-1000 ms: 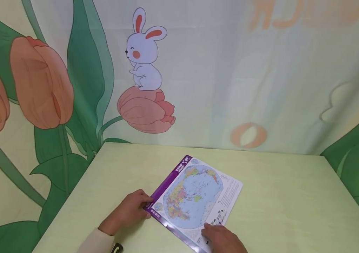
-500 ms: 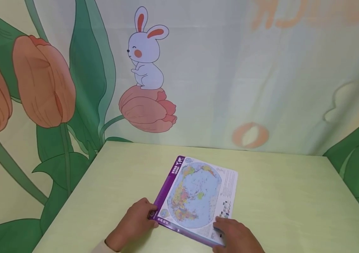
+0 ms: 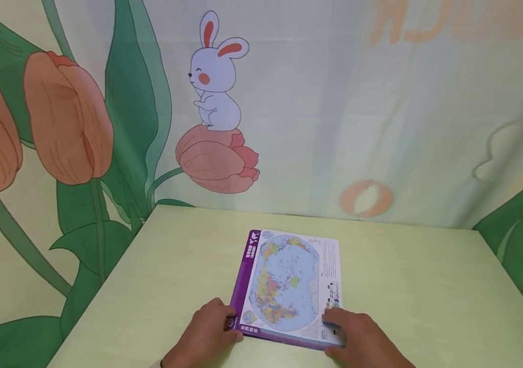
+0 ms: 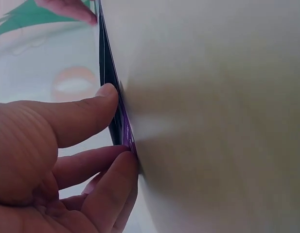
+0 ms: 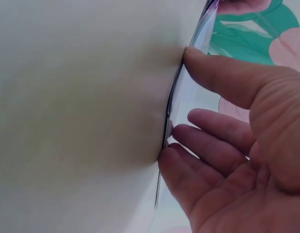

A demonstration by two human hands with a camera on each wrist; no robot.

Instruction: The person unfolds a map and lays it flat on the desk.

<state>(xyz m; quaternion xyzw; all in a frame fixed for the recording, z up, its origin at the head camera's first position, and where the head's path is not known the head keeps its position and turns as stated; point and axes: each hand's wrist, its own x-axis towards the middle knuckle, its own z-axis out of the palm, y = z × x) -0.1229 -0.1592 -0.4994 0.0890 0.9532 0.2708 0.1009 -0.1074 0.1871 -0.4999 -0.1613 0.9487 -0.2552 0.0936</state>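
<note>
A thin, glossy world map [image 3: 286,276] with a purple band along its left side lies on the table, its near edge almost square to me. My left hand [image 3: 206,332] holds its near left corner, thumb at the near edge and fingers along the side. In the left wrist view the map's dark, layered edge [image 4: 107,68] shows beside the thumb. My right hand [image 3: 362,335] grips the near right corner, with the index finger over the printed face. In the right wrist view the thumb and fingertips of that hand meet the map's thin edge [image 5: 175,92].
The pale yellow table [image 3: 427,286] reaches back to a hanging cloth [image 3: 307,128] printed with tulips [image 3: 70,120] and a white rabbit [image 3: 217,92]. The cloth stands right behind the table's far edge.
The map has turned counterclockwise between both hands, so its near edge went from slanted to nearly level. Both hands have moved to the right with it.
</note>
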